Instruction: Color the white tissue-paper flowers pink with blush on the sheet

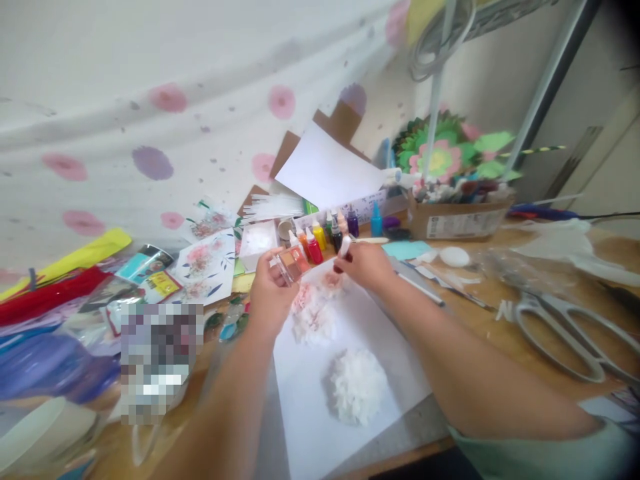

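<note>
My left hand (270, 290) is closed around a small clear case of orange and brown colour pans (292, 263), held just above the table. My right hand (364, 265) pinches a small white applicator (345, 247) beside that case. Below both hands lies a white sheet of paper (310, 407) carrying two fluffy paper flowers: a white one tinged pink (313, 313) right under the hands and a plain white one (357, 387) nearer me.
A row of small coloured dye bottles (327, 237) stands behind the hands. Large grey scissors (565, 330) lie at the right on the wooden table (475, 320). A cardboard box of tools (457, 217) with paper flowers sits at the back. Craft packets and red pipe cleaners (45, 297) crowd the left.
</note>
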A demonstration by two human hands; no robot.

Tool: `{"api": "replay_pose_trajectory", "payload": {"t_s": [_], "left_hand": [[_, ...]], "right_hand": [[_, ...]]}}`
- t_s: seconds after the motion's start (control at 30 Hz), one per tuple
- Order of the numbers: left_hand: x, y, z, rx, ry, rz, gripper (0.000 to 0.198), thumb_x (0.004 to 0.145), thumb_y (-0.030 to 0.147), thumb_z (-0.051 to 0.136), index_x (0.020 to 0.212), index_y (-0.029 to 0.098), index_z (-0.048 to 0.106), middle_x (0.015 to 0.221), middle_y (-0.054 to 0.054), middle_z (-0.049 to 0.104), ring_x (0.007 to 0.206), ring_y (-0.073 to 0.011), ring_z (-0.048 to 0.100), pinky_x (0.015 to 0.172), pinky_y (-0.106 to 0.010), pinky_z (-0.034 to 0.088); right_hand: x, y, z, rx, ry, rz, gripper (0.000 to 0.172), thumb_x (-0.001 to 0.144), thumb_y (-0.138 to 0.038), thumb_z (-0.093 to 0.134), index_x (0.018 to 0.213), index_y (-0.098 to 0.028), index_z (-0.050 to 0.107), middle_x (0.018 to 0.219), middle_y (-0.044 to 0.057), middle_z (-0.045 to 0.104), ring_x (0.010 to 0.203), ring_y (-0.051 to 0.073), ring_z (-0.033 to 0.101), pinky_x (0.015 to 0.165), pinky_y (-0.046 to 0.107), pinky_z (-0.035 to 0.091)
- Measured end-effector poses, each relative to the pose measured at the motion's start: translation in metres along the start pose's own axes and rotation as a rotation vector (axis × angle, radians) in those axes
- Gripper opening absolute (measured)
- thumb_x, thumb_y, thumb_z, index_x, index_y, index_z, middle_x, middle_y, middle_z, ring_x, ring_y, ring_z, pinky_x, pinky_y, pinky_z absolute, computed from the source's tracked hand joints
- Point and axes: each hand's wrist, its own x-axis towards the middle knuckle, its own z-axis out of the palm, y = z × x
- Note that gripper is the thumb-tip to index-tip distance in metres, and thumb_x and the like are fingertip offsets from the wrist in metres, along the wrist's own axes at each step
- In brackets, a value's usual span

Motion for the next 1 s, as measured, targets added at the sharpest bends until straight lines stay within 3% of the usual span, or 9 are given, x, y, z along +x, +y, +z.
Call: {"api": "replay_pose_trajectory", "payload": {"t_s": [0.13,0.23,0.33,0.5,0.63,0.73,0.9,1.0], "left_hand": [[-0.008,0.002,-0.009,-0.072,0.036,-0.061,0.066,0.059,0.015,0.076,0.118,0.026,0.047,0.098,-0.001,0.069,0.083,-0.0179,0.069,0.075,-0.029,0.054],[-0.014,-0.002,-0.017,-0.105,0.079,-0.090,0.068,0.058,0.016,0.078,0.118,0.027,0.048,0.094,0.000,0.070,0.083,-0.0186,0.069,0.075,-0.030,0.054],[-0.016,-0.009,-0.021,-0.134,0.126,-0.102,0.066,0.057,0.015,0.079,0.115,0.026,0.050,0.092,0.000,0.070,0.083,-0.0186,0.069,0.075,-0.029,0.054],[-0.017,-0.010,-0.017,-0.176,0.124,-0.139,0.069,0.056,0.015,0.080,0.116,0.025,0.048,0.092,-0.001,0.070,0.081,-0.0187,0.069,0.072,-0.029,0.054],[-0.021,-0.002,-0.010,-0.183,0.103,-0.158,0.068,0.056,0.015,0.080,0.115,0.025,0.047,0.095,-0.002,0.071,0.082,-0.0198,0.069,0.071,-0.030,0.054],[-0.023,0.003,-0.008,-0.213,0.098,-0.168,0.066,0.057,0.014,0.078,0.114,0.024,0.046,0.098,-0.003,0.070,0.084,-0.0201,0.069,0.073,-0.031,0.055],[-0.023,0.005,-0.009,-0.255,0.142,-0.211,0.071,0.057,0.012,0.078,0.118,0.024,0.044,0.101,-0.004,0.069,0.089,-0.0213,0.069,0.077,-0.032,0.055],[-0.022,0.004,-0.011,-0.279,0.173,-0.219,0.071,0.057,0.011,0.077,0.119,0.024,0.044,0.102,-0.005,0.069,0.090,-0.0216,0.069,0.076,-0.032,0.055]], "right_hand": [[-0.002,-0.003,0.002,-0.006,-0.034,-0.060,0.018,0.074,-0.037,0.065,0.070,-0.021,0.071,0.074,0.005,0.070,0.068,0.018,0.060,0.056,0.026,0.034],[-0.002,-0.003,0.003,0.002,0.007,-0.023,0.020,0.080,-0.036,0.060,0.076,-0.020,0.072,0.078,0.006,0.071,0.069,0.017,0.061,0.056,0.026,0.035],[-0.001,-0.002,0.006,0.050,-0.056,-0.081,0.017,0.076,-0.036,0.064,0.073,-0.022,0.072,0.072,0.002,0.070,0.064,0.015,0.059,0.054,0.024,0.034],[-0.002,-0.004,0.011,0.067,0.032,-0.039,0.023,0.081,-0.036,0.059,0.077,-0.019,0.073,0.075,0.005,0.069,0.067,0.017,0.058,0.057,0.026,0.034],[-0.002,-0.011,0.018,0.105,-0.066,-0.194,0.014,0.077,-0.031,0.065,0.073,-0.021,0.073,0.073,0.002,0.068,0.067,0.014,0.057,0.059,0.024,0.035],[-0.001,-0.016,0.023,0.097,0.067,-0.132,0.017,0.081,-0.032,0.061,0.077,-0.021,0.074,0.080,0.004,0.069,0.075,0.016,0.058,0.064,0.025,0.036],[0.002,-0.023,0.026,-0.010,0.019,-0.128,0.021,0.077,-0.037,0.065,0.070,-0.018,0.072,0.071,0.005,0.067,0.070,0.018,0.057,0.060,0.026,0.035],[0.005,-0.025,0.028,-0.014,0.103,-0.053,0.027,0.083,-0.039,0.058,0.075,-0.018,0.072,0.078,0.007,0.069,0.074,0.019,0.059,0.062,0.027,0.036]]}}
